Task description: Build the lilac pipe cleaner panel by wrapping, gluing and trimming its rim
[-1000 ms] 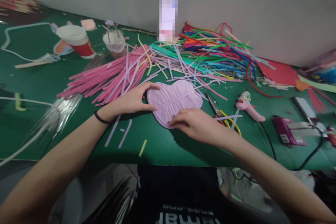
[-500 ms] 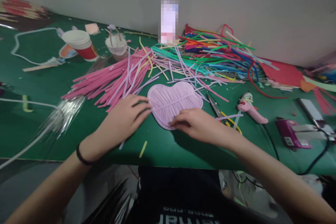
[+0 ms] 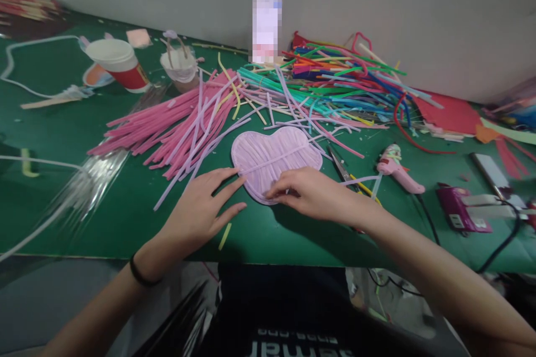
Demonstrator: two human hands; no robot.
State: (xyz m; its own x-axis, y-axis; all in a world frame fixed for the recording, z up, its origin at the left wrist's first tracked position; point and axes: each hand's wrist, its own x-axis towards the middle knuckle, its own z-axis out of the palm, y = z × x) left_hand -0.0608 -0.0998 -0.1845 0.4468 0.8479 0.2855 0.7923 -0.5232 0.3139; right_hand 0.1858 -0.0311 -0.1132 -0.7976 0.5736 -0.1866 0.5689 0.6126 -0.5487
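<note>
My right hand [image 3: 312, 192] pinches the purple pad [image 3: 270, 153]; my left hand [image 3: 196, 209], fingers spread, touches it; leftward beyond it, a paper cup [image 3: 128, 73] (contents unclear).

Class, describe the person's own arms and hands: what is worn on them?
Both the left hand and right hand are ungloved. No sleeves show along the visible forearms. A thin, plain black band circles the left wrist; none shows on the right.

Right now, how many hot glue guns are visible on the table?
1: the pink hot glue gun on the green table, right of the scissors and the lilac panel. Others could be hidden.
</note>
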